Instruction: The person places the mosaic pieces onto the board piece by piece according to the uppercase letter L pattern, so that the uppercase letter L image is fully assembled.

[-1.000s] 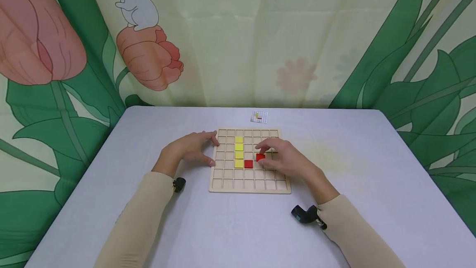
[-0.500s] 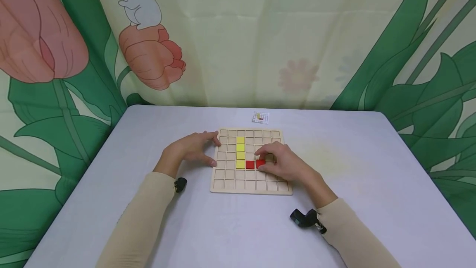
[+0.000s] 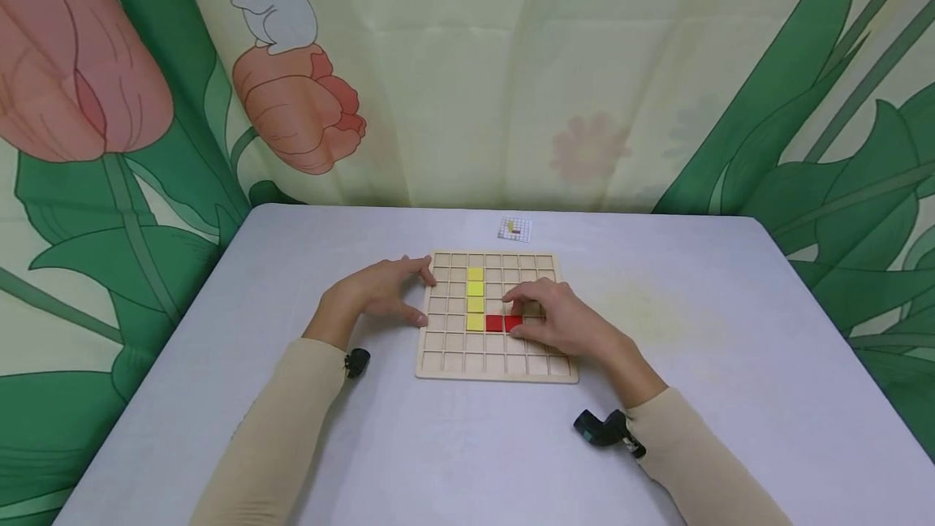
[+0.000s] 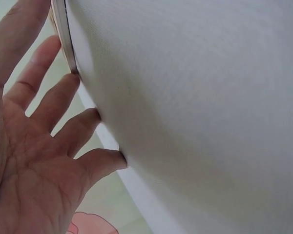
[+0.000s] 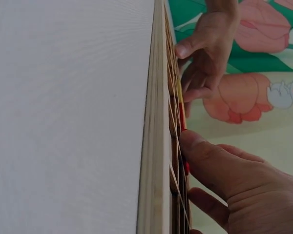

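A wooden grid board (image 3: 497, 364) lies on the table. Down one column of cells runs a line of yellow tiles (image 3: 476, 289). Beside the lowest yellow one sits a red tile (image 3: 494, 323), and a second red tile (image 3: 512, 323) lies right of it in the same row. My right hand (image 3: 558, 319) holds this second red tile, thumb at its near edge; in the right wrist view the thumb (image 5: 198, 146) partly covers the red. With fingers spread, my left hand (image 3: 376, 291) steadies the board's left edge, its thumb and fingertips right at the rim.
Behind the board lies a small printed card (image 3: 514, 229) with a grid and coloured squares. A white cloth covers the table (image 3: 657, 282), and a curtain (image 3: 453, 88) printed with tulips hangs at its back edge.
The second red tile has come down from a tilted position above the board to lie flat in the cell beside the first, my right hand moving with it. The left hand stays at the edge.
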Demonstrator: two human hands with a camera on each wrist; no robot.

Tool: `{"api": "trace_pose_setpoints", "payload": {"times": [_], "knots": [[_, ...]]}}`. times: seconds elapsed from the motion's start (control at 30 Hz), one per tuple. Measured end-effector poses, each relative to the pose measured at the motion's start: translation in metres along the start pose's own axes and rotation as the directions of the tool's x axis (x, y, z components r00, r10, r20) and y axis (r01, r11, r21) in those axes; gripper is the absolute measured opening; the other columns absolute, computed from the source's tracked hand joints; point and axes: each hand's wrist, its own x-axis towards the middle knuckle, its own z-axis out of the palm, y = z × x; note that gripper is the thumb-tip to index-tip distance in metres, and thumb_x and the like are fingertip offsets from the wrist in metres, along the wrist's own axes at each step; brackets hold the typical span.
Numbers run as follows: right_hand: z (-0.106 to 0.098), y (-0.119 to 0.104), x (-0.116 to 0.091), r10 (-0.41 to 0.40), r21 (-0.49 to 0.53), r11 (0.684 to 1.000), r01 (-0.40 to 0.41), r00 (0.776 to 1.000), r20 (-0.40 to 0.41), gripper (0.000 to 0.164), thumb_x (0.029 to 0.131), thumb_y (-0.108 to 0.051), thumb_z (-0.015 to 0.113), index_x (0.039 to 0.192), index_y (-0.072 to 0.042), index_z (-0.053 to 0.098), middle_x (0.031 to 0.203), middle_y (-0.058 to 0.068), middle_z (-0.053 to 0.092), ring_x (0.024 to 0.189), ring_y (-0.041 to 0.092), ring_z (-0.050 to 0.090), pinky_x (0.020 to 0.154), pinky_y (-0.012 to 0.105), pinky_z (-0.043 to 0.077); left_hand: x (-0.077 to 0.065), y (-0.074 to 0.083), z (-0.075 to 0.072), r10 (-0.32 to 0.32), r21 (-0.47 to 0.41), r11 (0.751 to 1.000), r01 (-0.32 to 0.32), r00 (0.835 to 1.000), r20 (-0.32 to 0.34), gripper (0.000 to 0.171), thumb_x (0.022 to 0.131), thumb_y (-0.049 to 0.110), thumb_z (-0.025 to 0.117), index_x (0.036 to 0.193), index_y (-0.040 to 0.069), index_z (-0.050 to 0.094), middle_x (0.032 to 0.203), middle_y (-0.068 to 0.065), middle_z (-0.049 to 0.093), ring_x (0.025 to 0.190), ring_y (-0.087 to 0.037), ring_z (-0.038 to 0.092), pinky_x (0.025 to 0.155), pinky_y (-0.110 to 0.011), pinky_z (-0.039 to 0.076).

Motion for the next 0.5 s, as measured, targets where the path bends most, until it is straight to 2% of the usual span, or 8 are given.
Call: {"api": "trace_pose_setpoints", "payload": {"times": [0.13, 0.33, 0.5], "knots": [[-0.001, 0.001, -0.002, 0.021, 0.029, 0.999, -0.022, 1.000, 0.009, 0.048, 0.088, -0.021, 0.084, 0.131, -0.013, 0.064, 0.105, -0.003, 0.068, 0.102, 0.019, 0.060, 0.100, 0.045, 0.048, -0.001, 0.000, 0.002, -0.003, -0.002, 1.000, 0.003, 1.000, 0.001, 0.064, 0.073, 0.041, 0.093, 0.129, 0.034, 0.062, 0.170, 0.004, 0.027, 0.159, -0.030, 0.018, 0.126, -0.051, 0.022], [-0.003, 0.003, -0.007, 0.010, 0.038, 0.999, -0.010, 1.000, -0.001, 0.049, 0.089, -0.024, 0.082, 0.133, -0.013, 0.063, 0.110, -0.001, 0.068, 0.108, 0.020, 0.060, 0.101, 0.046, 0.048, -0.001, 0.001, 0.004, -0.018, -0.005, 1.000, 0.018, 1.000, 0.003, 0.063, 0.075, 0.041, 0.093, 0.129, 0.035, 0.061, 0.170, 0.003, 0.025, 0.159, -0.030, 0.018, 0.126, -0.053, 0.023], [-0.011, 0.009, -0.021, 0.016, -0.019, 1.000, -0.016, 0.999, -0.045, 0.042, 0.092, -0.023, 0.079, 0.131, -0.013, 0.065, 0.122, 0.001, 0.065, 0.116, 0.022, 0.054, 0.100, 0.047, 0.045, 0.002, 0.001, 0.010, -0.001, -0.042, 0.999, 0.002, 1.000, 0.027, 0.064, 0.077, 0.041, 0.090, 0.132, 0.036, 0.058, 0.172, 0.003, 0.018, 0.159, -0.033, 0.015, 0.125, -0.057, 0.022]]}}
